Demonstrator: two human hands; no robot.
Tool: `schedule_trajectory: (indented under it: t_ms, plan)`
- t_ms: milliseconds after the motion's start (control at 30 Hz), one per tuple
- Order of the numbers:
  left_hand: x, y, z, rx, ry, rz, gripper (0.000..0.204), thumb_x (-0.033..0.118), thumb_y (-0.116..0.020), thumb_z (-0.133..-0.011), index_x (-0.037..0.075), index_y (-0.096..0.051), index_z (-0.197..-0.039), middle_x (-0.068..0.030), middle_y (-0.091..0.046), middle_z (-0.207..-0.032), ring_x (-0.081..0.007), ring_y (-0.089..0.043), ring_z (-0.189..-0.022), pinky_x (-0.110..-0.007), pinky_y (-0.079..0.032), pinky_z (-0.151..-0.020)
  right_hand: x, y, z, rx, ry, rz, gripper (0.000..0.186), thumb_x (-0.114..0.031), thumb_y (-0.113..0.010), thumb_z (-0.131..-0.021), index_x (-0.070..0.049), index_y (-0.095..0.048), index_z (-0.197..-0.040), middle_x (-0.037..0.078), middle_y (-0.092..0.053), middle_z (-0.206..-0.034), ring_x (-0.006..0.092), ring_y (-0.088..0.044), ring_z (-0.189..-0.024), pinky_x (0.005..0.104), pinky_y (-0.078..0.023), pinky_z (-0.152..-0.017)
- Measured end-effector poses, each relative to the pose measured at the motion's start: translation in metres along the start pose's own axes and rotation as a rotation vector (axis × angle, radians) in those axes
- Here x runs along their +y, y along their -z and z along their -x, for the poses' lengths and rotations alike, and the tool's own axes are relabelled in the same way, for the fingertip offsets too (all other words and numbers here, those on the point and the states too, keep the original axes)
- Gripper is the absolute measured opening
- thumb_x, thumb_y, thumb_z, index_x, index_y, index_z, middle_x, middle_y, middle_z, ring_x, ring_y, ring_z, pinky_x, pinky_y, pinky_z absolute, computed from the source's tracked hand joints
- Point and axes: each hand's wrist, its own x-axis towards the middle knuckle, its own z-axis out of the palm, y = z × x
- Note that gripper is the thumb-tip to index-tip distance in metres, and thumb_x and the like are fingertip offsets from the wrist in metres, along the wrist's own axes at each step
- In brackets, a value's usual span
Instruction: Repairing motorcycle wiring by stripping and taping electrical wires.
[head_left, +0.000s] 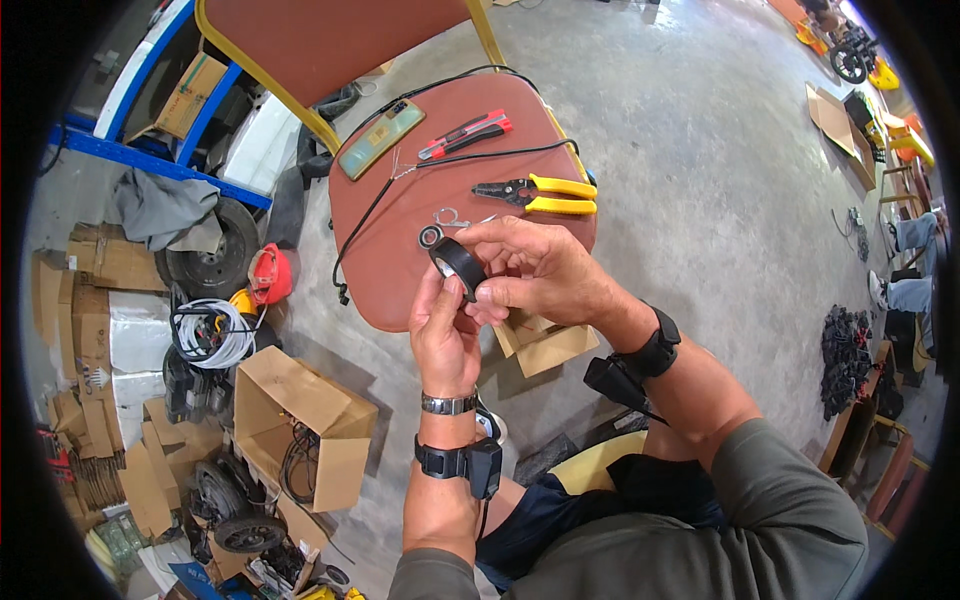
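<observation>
A roll of black electrical tape [466, 268] is held up over the front of the brown chair seat [400, 285]. My left hand [446, 335] grips it from below, thumb at its near side. My right hand [550, 265] closes on the roll's right side with thumb and fingers. Behind them on the seat lie a wire stripper with yellow handles [560, 195], a red and black utility knife [468, 135] and a phone in a greenish case [382, 140]. A black cable [362, 232] with bare, splayed wire strands [403, 171] crosses the seat. Small folding scissors [450, 217] and a round bearing [430, 236] lie beside the tape.
An open cardboard box [345, 440] stands on the floor at the left, near a coil of white cable [215, 335] and a red helmet [270, 274]. Another small carton [555, 348] sits under the seat's front edge. A wheel [215, 250] leans by a blue frame [150, 155].
</observation>
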Motion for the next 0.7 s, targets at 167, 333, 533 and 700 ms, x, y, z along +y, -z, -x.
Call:
schedule_trajectory:
  t_ms: [167, 333, 533, 700]
  plan:
    - [0.003, -0.005, 0.001, -0.024, 0.019, 0.061, 0.044, 0.014, -0.048, -0.095, -0.002, -0.041, -0.136, -0.0130, -0.065, -0.101, -0.0174, -0.063, -0.066, -0.027, -0.053, -0.057, -0.004, -0.001, 0.000, -0.018, -0.020, -0.030, 0.051, 0.008, -0.063, -0.079, -0.002, -0.050, -0.128, 0.006, -0.065, -0.082, 0.0067, -0.059, -0.061, 0.0213, -0.051, -0.058]
    - [0.000, -0.003, 0.000, -0.029, 0.030, 0.074, 0.044, 0.015, -0.048, -0.096, -0.002, -0.040, -0.136, -0.0142, -0.064, -0.105, -0.0176, -0.063, -0.065, -0.027, -0.054, -0.056, -0.004, -0.001, 0.001, -0.072, -0.023, 0.009, 0.054, 0.008, -0.063, -0.080, -0.003, -0.049, -0.130, 0.004, -0.060, -0.078, 0.0064, -0.058, -0.060, 0.0210, -0.049, -0.055]
    - [0.001, -0.002, 0.001, -0.085, 0.037, 0.033, 0.043, 0.025, -0.050, -0.098, -0.003, -0.045, -0.131, -0.0124, -0.065, -0.097, -0.0167, -0.063, -0.061, -0.026, -0.053, -0.055, -0.002, -0.003, 0.004, -0.025, -0.036, 0.011, 0.055, 0.008, -0.061, -0.082, -0.004, -0.046, -0.134, 0.004, -0.059, -0.080, 0.0062, -0.056, -0.064, 0.0224, -0.049, -0.062]
    - [-0.007, 0.007, 0.000, -0.044, -0.008, -0.057, 0.039, 0.033, -0.047, -0.099, -0.001, -0.053, -0.118, -0.0094, -0.064, -0.088, -0.0161, -0.061, -0.060, -0.026, -0.050, -0.051, -0.008, 0.003, 0.003, -0.063, -0.058, -0.042, 0.046, 0.005, -0.056, -0.088, -0.002, -0.047, -0.132, 0.003, -0.059, -0.079, 0.0072, -0.056, -0.066, 0.0238, -0.049, -0.063]
